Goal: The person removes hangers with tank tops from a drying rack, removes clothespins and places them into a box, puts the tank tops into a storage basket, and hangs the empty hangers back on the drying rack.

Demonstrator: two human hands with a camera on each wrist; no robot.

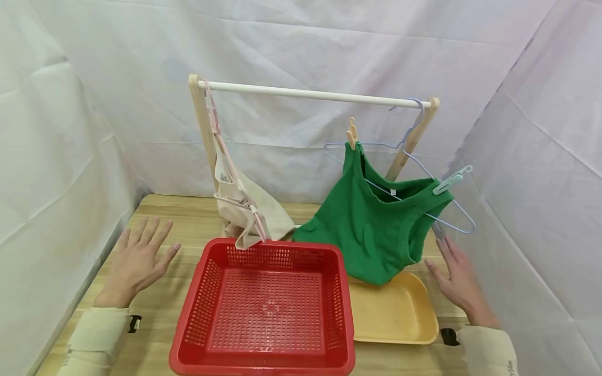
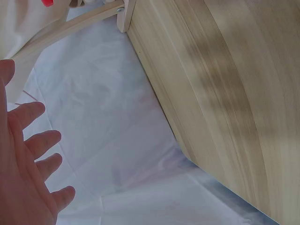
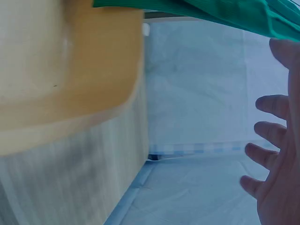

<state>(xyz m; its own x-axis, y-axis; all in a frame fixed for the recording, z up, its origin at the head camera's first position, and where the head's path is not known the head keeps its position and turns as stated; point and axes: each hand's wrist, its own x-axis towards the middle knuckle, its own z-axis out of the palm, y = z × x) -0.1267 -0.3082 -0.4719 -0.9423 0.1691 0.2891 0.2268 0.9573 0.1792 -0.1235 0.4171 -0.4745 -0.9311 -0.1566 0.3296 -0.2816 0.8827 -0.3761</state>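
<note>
My left hand (image 1: 138,263) is spread flat with nothing in it, left of the red basket and close over the table. On the other side my right hand (image 1: 457,279), fingers extended and holding nothing, is beside a green sleeveless top (image 1: 371,230). The top hangs aslant on a blue wire hanger (image 1: 380,143), with a peach clothespin (image 1: 351,136) at one strap and a mint clothespin (image 1: 451,181) at the other. A beige cloth garment (image 1: 273,209) hangs from a pink hanger (image 1: 230,159) with a pale pink clothespin (image 1: 235,201) on it.
Both hangers hook onto the white rail (image 1: 301,93) of a wooden-legged rack. The red perforated basket (image 1: 263,370) stands in front, next to a yellow tray (image 1: 390,318) partly under the green top. White sheeting (image 1: 291,47) encloses the wooden table (image 1: 160,209) at back and sides.
</note>
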